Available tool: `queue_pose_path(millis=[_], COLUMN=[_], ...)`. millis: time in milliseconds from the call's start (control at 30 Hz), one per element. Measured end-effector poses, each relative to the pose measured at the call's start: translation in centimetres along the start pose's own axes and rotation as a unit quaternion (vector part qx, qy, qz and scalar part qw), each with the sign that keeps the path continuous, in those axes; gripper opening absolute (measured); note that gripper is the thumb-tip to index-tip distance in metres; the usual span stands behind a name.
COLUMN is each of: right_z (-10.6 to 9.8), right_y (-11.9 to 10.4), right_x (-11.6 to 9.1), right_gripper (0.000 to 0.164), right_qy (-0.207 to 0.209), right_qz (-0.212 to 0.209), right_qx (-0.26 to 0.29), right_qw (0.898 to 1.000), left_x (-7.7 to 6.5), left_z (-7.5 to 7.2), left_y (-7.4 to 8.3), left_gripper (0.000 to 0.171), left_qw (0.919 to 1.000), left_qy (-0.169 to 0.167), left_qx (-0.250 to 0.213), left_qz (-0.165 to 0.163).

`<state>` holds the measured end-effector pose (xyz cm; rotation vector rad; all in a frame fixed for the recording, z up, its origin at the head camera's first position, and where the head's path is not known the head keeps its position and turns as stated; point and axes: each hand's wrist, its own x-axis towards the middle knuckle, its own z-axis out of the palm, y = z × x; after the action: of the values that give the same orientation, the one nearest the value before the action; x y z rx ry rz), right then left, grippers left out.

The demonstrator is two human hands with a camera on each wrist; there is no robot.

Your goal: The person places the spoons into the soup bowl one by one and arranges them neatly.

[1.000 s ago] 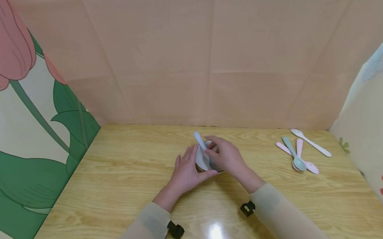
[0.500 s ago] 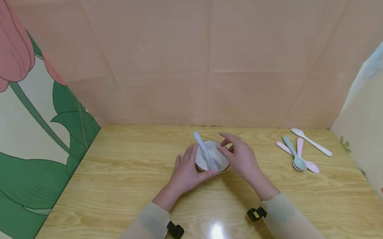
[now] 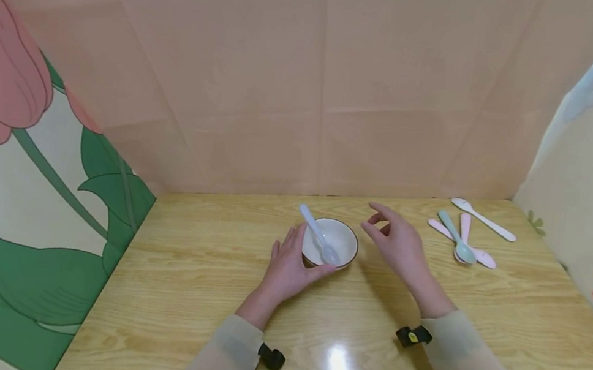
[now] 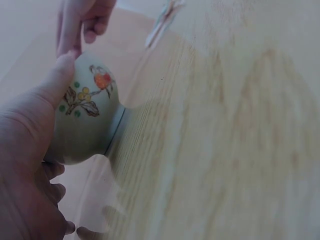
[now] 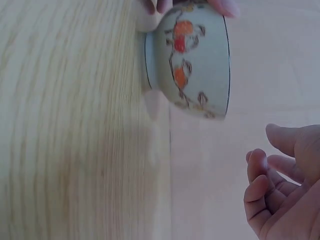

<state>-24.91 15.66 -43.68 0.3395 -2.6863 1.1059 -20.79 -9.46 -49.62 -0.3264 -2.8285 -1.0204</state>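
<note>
A small white bowl (image 3: pixel 344 240) with a dark rim stands upright on the wooden table. Orange fruit and brown leaves are painted on its outer wall (image 5: pixel 202 70). My left hand (image 3: pixel 287 269) holds the bowl at its left side, thumb along the near side and fingers round the far left. Inside leans a pale blue-white spoon (image 3: pixel 315 227), its scoop down in the bowl and its handle sticking out past the rim at the upper left. My right hand (image 3: pixel 399 245) hovers just right of the bowl, apart from it, fingers loosely bent and holding nothing.
To the right lie a green spoon (image 3: pixel 455 236) and pink spoons (image 3: pixel 482 258) crossed in a pile. Behind them is a white spoon (image 3: pixel 486 222) close to the back edge. A pinkish cloth backdrop (image 3: pixel 261 113) rises behind the wooden table (image 3: pixel 194 296).
My right hand has let go of the spoon, leaving it in the bowl, and has drawn away to the right. The left hand has stayed on the bowl.
</note>
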Motion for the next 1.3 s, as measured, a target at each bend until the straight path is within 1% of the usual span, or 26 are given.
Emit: queue_pose_path(millis=[100,167,367,500,600,833,1067,1200,1300], right_z=[-0.5,-0.9,-2.3,-3.1,-3.9,-5.5,-6.4,-6.9,-7.3], right_y=[0.6,1.0,2.3,3.4,4.0,5.7,8.0,9.1,9.9], right_x=[0.1,0.1,0.3,0.5,0.5,0.7,1.1,1.3,1.4], right_gripper=[0.054,0.055,0.058,0.059,0.062,0.069,0.068,0.07,0.074], right_qy=[0.01,0.016,0.041,0.064,0.074,0.072,0.079,0.071,0.065], right_qz=[0.015,0.018,0.016,0.017,0.02,0.046,0.066,0.073,0.082], right_qx=[-0.008,-0.009,-0.015,-0.019,-0.015,-0.009,-0.015,-0.016,-0.022], right_qw=[1.0,1.0,0.999,0.998,0.997,0.996,0.995,0.995,0.994], left_x=[0.0,0.0,0.0,0.0,0.1,0.2,0.2,0.2,0.2], left_z=[0.1,0.1,0.0,0.0,0.1,0.2,0.2,0.3,0.3], left_y=[0.0,0.0,-0.1,-0.1,-0.2,-0.5,-0.4,-0.4,-0.4], left_gripper=[0.119,0.119,0.119,0.119,0.118,0.118,0.119,0.119,0.119], left_qw=[1.0,1.0,1.0,0.9999,0.9999,0.9998,0.9998,0.9999,0.9999], left_qy=[0.0,0.001,0.001,-0.001,-0.002,-0.007,-0.005,-0.003,-0.004], left_qx=[0.0,-0.001,-0.003,-0.008,-0.009,-0.009,-0.009,-0.009,-0.009], left_qz=[-0.002,-0.002,-0.005,-0.008,-0.009,-0.014,-0.014,-0.01,-0.01])
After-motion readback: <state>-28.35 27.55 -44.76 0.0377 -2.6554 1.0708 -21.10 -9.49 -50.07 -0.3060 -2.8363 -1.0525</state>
